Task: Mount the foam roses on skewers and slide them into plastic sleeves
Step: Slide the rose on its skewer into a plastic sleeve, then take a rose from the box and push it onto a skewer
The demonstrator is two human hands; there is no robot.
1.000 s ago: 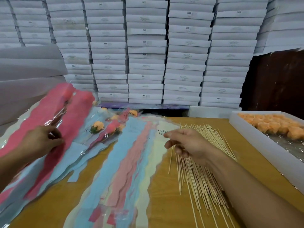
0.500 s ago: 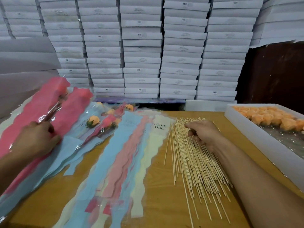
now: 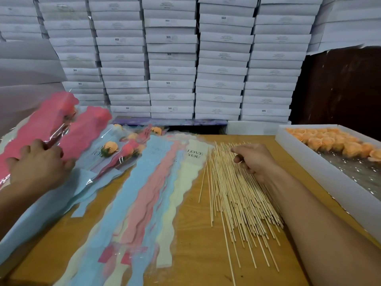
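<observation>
Skewers (image 3: 237,195): loose pile on the tabletop (image 3: 198,256), long axes running near-to-far, fanned wider at the near end. Right hand (image 3: 254,159): on the pile's far end, fingers curled down onto the sticks; whether it pinches 1 cannot be told. Plastic sleeves (image 3: 148,195): left of the skewers, lengthwise, parallel. Left hand (image 3: 39,164): further left, pressing on pink sleeved roses (image 3: 68,129), fingers loosely bent. Foam roses (image 3: 334,143): in the white box (image 3: 321,172) right of the skewers.
</observation>
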